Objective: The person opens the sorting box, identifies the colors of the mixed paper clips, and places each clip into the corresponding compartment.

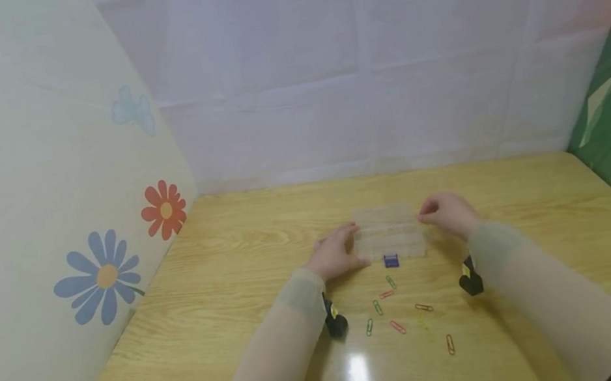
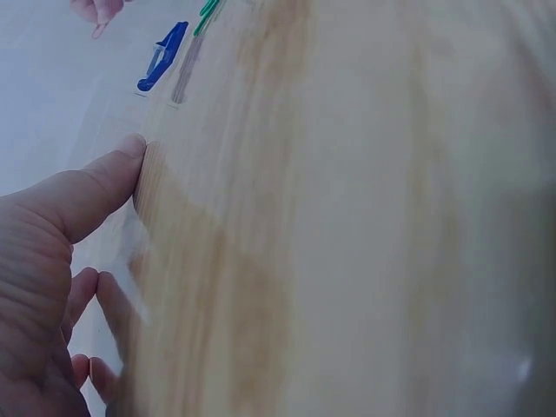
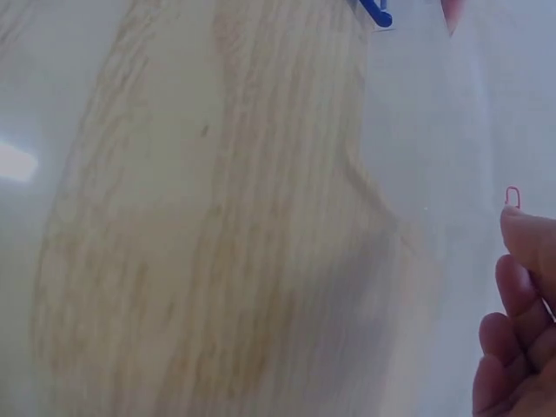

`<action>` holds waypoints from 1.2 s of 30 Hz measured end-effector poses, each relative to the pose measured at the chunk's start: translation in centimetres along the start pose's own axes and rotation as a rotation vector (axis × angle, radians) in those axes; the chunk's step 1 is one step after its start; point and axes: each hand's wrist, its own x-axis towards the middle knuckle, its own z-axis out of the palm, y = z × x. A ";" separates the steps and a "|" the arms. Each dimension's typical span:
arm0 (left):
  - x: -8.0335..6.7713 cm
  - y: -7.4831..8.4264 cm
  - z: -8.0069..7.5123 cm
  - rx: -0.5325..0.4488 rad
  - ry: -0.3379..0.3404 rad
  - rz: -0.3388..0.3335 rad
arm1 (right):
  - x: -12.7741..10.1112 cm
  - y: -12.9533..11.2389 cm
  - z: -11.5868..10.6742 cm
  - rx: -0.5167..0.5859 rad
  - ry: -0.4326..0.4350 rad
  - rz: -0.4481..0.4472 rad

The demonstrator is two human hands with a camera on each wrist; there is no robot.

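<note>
A clear plastic box [image 1: 389,242] with inner dividers stands on the table, its see-through lid [image 1: 383,214] raised at the back. At its front is a blue latch [image 1: 391,261], also in the left wrist view. My left hand [image 1: 338,253] holds the box's left side, thumb [image 2: 109,184] near the front corner and fingers farther back. Over the right edge of the box, my right hand [image 1: 451,215] pinches a small red paper clip [image 3: 512,196] between thumb and finger; one end of the clip sticks out past the fingertips.
Several paper clips lie on the wooden table [image 1: 214,336] in front of the box: a green one [image 1: 378,307], a pink one [image 1: 398,327], a brown one [image 1: 424,308], a faint yellow one [image 1: 424,324] and a red one [image 1: 450,344] among them. White cloth [image 1: 284,128] hangs behind.
</note>
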 end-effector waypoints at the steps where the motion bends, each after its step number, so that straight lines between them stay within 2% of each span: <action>1: 0.0 0.1 0.0 0.002 0.001 -0.002 | 0.0 0.0 0.0 0.005 -0.001 0.006; 8: 0.0 0.1 0.0 0.011 0.005 -0.006 | -0.1 -0.3 0.7 0.025 -0.017 0.047; 15: -0.2 0.2 -0.2 0.008 -0.005 -0.015 | 0.0 -0.3 1.3 0.008 -0.032 0.032; 27: 0.1 -0.1 0.0 0.000 0.001 -0.007 | 0.5 0.1 1.7 0.013 -0.041 0.072; 36: -0.1 -0.1 -0.1 -0.017 -0.001 -0.005 | 0.2 -0.2 1.9 0.016 -0.041 0.060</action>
